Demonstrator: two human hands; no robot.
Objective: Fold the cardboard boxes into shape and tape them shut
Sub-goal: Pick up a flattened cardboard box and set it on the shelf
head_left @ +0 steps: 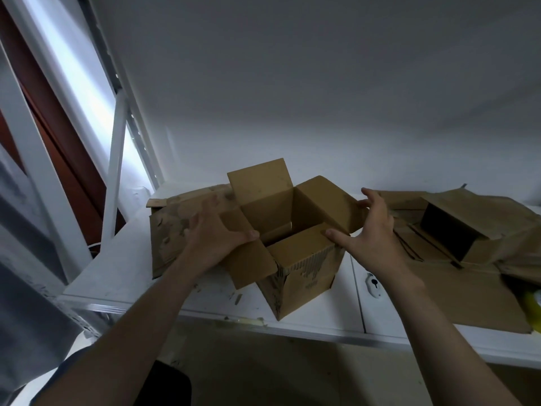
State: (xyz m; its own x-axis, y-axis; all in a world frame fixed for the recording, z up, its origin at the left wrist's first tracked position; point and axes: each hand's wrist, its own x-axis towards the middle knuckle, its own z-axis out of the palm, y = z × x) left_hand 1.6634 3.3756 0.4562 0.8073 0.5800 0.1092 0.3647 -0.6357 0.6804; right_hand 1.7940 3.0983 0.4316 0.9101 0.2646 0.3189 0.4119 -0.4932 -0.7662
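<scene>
The white wall [322,83] filled the upper part of your view, and the white bench [123,271] ran across below it. On the right side of the bench lay a wide spread of flattened cardboard [439,294], and on top of it a second box [450,230] lay on its side with its dark opening turned toward you. Another flattened sheet [169,230], scuffed and torn on its face, lay at the left, partly under your forearm.

The open box [310,276] stood upright near the front edge of the bench, between those two piles, one corner pointing at you. Its far flap [257,183] stood up, its right flap [328,200] leaned outward, its near flap [301,244] was folded in over the opening, and its left flap [248,259] hung out and down.

Your left hand [210,232] lay on the left flap with the fingers spread wide and the thumb stretched along the flap's inner edge. Your right hand [371,230] was also spread wide, thumb tip on the corner of the near flap and fingertips touching the outer edge of the right flap.

A small white fitting [373,284] with a dark keyhole sat in the bench just right of the box. A yellow object [534,309] showed at the frame's right edge, too cut off to identify.
</scene>
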